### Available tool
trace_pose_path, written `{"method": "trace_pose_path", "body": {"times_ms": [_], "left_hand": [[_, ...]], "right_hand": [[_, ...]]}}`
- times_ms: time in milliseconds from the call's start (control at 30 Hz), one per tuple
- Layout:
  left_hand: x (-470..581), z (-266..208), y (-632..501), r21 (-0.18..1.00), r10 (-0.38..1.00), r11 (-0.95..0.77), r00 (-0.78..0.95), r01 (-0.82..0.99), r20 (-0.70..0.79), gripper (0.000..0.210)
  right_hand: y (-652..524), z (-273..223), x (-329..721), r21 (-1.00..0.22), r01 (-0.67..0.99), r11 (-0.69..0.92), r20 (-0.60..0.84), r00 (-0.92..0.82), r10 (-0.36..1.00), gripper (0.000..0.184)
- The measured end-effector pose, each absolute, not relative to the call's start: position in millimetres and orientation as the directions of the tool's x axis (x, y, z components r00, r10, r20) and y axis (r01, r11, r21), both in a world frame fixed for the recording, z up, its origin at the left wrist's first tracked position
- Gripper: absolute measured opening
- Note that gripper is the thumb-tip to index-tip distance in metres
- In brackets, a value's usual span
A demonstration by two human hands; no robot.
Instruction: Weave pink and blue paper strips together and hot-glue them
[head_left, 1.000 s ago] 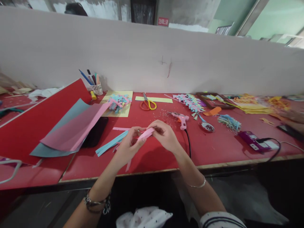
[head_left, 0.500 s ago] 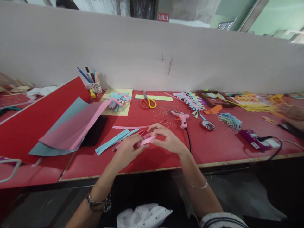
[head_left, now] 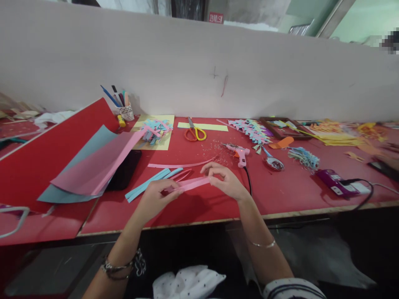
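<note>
- The pink strip is held between two hands over the bench, nearer to its front edge than to its back edge.
- The left hand pinches the left end between thumb and fingers; the right hand pinches the right end between thumb and forefinger, its other fingers loosely bent.
- The strip seems to be thin paper, so it could tear or get a wrong crease if one hand pulls harder than the other.
- Whether it is one layer or folded, the view is too small to tell; if layers exist, they could slip out of line when one pinch becomes weak.
- The blue strips lie just beyond the left hand, so a careless sweep could scatter them toward the front edge.
- The glue gun lies beyond the right hand, and its cord comes down beside the right wrist. If the forearm catches this cord, the gun could be dragged, and a hot nozzle would burn skin.
</note>
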State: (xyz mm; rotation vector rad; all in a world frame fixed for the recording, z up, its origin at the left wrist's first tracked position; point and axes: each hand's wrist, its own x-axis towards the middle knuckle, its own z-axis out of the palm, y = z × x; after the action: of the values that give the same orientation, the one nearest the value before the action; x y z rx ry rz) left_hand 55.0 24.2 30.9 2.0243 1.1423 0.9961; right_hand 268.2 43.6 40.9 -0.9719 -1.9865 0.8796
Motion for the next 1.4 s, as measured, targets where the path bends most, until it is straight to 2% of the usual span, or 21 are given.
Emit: {"method": "trace_pose_path", "body": {"times_ms": [100, 200, 367, 600, 667, 800, 967, 1167, 1400], "left_hand": [[58.5, 30.5, 25.0, 0.751, 0.864, -0.484, 0.379, 0.449, 0.331, 0.022], [63.7, 31.1, 24.6, 0.721, 0.838, -0.527, 0.418, 0.451, 0.351, 0.023], [62.9, 31.2, 22.9, 0.713, 0.819, -0.548, 0.454, 0.438, 0.350, 0.026], [53.0, 29.2, 20.9, 0.752, 0.843, -0.499, 0.442, 0.430, 0.307, 0.029], [52.7, 28.4, 20.8, 0.753, 0.849, -0.495, 0.428, 0.435, 0.311, 0.025], [55.7, 26.8, 20.8, 0.729, 0.831, -0.519, 0.463, 0.447, 0.308, 0.023], [59.2, 26.3, 19.8, 0.689, 0.789, -0.571, 0.531, 0.446, 0.309, 0.026], [56.4, 26.3, 17.4, 0.718, 0.838, -0.538, 0.376, 0.442, 0.396, 0.029], [56.1, 24.1, 15.8, 0.732, 0.866, -0.499, 0.296, 0.464, 0.403, 0.020]], "right_hand": [[34.8, 47.4, 259.9, -0.665, 0.522, 0.534, 0.322, -0.444, 0.836, 0.009], [27.6, 52.9, 249.3, -0.581, 0.583, 0.568, 0.266, -0.523, 0.810, 0.009], [29.8, 49.9, 243.4, -0.628, 0.507, 0.590, 0.237, -0.598, 0.766, 0.014], [37.9, 40.4, 252.9, -0.739, 0.404, 0.539, 0.308, -0.509, 0.804, 0.017], [37.5, 39.4, 253.7, -0.734, 0.435, 0.521, 0.290, -0.492, 0.821, 0.018], [32.9, 40.4, 249.7, -0.651, 0.558, 0.516, 0.209, -0.521, 0.828, 0.012], [32.0, 41.6, 241.6, -0.659, 0.479, 0.580, 0.136, -0.682, 0.718, 0.019], [37.7, 37.8, 241.7, -0.688, 0.394, 0.609, 0.208, -0.697, 0.686, 0.035], [37.9, 34.3, 242.7, -0.800, 0.288, 0.527, 0.268, -0.615, 0.742, 0.029]]}}
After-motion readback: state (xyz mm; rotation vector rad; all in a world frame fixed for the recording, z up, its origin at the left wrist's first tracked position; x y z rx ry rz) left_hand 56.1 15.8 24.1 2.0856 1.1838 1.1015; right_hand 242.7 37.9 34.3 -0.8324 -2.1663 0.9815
